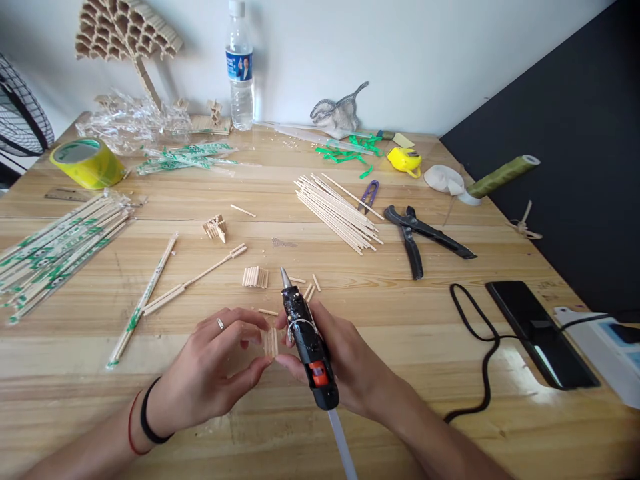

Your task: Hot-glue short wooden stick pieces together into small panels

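Between the fingertips of my left hand [220,367] is a small panel of short wooden sticks [271,343]. My right hand [340,353] holds a black glue gun [307,340], its metal nozzle pointing up and away, a clear glue stick coming out of its rear. The thumb and a fingertip of that hand are also at the panel's right edge. Just beyond my hands lies a similar small stick panel [255,277], with a few loose short sticks [317,283] to the right of the nozzle.
A pile of long sticks [337,213] lies mid-table, near black cutters [413,247] and a utility knife. Wrapped chopsticks [65,247] and yellow tape [90,163] are left. A phone [540,333] and black cable lie right. A bottle [241,73] stands at the wall.
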Action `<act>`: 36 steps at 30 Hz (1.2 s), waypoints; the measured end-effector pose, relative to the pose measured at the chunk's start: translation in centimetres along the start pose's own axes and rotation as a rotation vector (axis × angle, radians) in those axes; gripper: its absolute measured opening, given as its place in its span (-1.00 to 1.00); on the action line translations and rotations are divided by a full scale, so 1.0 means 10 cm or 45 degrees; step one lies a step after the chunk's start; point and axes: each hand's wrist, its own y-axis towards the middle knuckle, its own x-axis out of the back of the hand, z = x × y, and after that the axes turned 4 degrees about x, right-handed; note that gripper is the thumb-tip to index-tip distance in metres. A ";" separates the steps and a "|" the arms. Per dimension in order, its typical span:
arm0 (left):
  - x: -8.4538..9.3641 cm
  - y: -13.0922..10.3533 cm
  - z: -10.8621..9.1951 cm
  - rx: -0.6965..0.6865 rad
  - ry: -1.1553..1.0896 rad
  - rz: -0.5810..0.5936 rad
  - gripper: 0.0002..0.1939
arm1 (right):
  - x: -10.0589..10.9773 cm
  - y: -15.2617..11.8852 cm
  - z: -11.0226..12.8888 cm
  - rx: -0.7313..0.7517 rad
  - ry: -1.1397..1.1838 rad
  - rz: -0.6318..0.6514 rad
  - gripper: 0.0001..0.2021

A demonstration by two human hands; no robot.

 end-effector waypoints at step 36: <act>-0.06 0.00 0.12 -0.024 0.159 0.287 -0.85 | -0.12 0.02 -0.08 -0.006 -0.369 0.182 -0.55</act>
